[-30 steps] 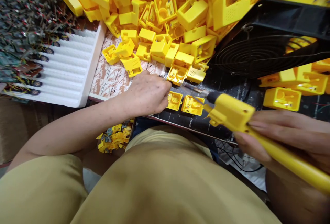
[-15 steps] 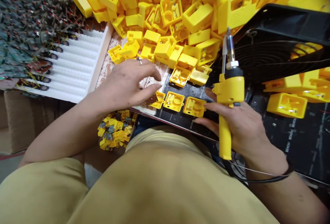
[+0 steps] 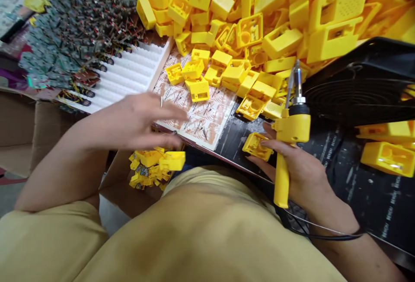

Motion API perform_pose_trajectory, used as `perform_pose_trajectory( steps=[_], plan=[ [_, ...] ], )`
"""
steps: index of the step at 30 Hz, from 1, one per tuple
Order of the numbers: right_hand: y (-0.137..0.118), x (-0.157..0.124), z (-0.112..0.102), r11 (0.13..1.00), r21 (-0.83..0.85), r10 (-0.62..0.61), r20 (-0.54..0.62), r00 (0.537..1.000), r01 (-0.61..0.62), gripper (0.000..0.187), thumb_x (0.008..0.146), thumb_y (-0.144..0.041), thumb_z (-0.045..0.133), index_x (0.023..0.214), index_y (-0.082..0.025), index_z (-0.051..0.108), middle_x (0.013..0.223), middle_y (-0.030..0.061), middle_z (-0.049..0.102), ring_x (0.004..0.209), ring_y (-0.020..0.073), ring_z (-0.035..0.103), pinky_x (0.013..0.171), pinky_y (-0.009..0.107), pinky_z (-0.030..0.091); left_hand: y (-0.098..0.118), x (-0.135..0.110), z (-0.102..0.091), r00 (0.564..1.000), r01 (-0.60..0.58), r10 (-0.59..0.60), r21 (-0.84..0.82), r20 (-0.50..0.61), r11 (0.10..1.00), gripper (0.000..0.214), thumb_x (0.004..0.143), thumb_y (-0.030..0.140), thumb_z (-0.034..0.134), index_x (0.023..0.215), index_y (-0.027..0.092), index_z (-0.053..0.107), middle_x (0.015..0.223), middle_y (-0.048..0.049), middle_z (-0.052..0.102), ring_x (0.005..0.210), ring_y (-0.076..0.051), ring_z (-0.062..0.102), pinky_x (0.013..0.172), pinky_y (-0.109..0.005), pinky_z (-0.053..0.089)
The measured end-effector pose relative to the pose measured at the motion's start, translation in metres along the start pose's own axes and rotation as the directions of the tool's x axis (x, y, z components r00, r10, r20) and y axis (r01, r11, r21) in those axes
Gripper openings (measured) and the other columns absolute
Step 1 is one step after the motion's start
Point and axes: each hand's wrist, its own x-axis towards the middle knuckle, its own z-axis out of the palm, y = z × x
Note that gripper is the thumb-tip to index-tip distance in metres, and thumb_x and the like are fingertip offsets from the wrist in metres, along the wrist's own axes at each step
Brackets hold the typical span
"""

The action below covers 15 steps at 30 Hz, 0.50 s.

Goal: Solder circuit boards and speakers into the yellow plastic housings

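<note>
My right hand [image 3: 301,174] is wrapped round a yellow soldering iron [image 3: 287,143] held tip up, and its fingertips rest on a small open yellow housing [image 3: 257,145] on the black mat [image 3: 356,182]. My left hand [image 3: 139,120] is blurred and hovers at the table's near edge, its fingers stretched out and nothing visible in them. Just below it, small yellow pieces [image 3: 171,159] lie on top of a heap in a cardboard box [image 3: 116,187] beside my knee.
A large heap of yellow plastic housings [image 3: 259,22] fills the back of the table. A white foam tray [image 3: 129,74] holds circuit boards with wires [image 3: 78,31] at the left. A black fan [image 3: 359,91] stands at the right. A patterned sheet [image 3: 197,122] covers the middle.
My left hand has swept left from the mat to the table edge. Two of the three small housings on the mat are gone. My right hand stays by the last one, iron upright.
</note>
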Motion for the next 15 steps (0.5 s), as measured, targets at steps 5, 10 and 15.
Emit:
perform_pose_trajectory(
  steps=[5,10,15],
  plan=[
    [-0.009,0.01,0.007,1.0,-0.002,-0.002,0.003,1.0,0.002,0.041,0.081,-0.024,0.072,0.117,-0.017,0.052,0.098,0.0046,0.067,0.087,0.0152,0.067,0.075,0.023,0.054,-0.029,0.042,0.06,0.969,0.219,-0.191,0.194,-0.155,0.956,0.053,0.093,0.05,0.047,0.132,0.015,0.048,0.138,-0.0143,0.053,0.134,-0.033,0.043,0.111,-0.052,0.034],
    [-0.006,0.01,0.007,1.0,0.013,0.018,-0.018,1.0,-0.018,0.042,0.081,-0.021,0.072,0.117,-0.018,0.052,0.1,0.0047,0.067,0.091,0.015,0.067,0.079,0.024,0.055,-0.009,0.046,0.083,0.955,-0.151,0.221,0.314,-0.2,0.937,0.038,0.097,0.031,0.045,0.129,0.011,0.046,0.131,-0.0164,0.057,0.12,-0.025,0.055,0.096,-0.039,0.049],
    [-0.003,0.009,0.006,0.998,0.044,0.048,-0.02,0.999,-0.047,0.043,0.083,-0.021,0.07,0.121,-0.02,0.05,0.104,0.0045,0.067,0.099,0.0172,0.066,0.082,0.027,0.056,0.033,0.047,0.062,0.989,-0.15,0.125,0.435,0.084,0.888,0.043,0.09,0.004,0.038,0.132,0.009,0.048,0.123,-0.0172,0.06,0.106,-0.027,0.059,0.084,-0.038,0.05]
  ],
)
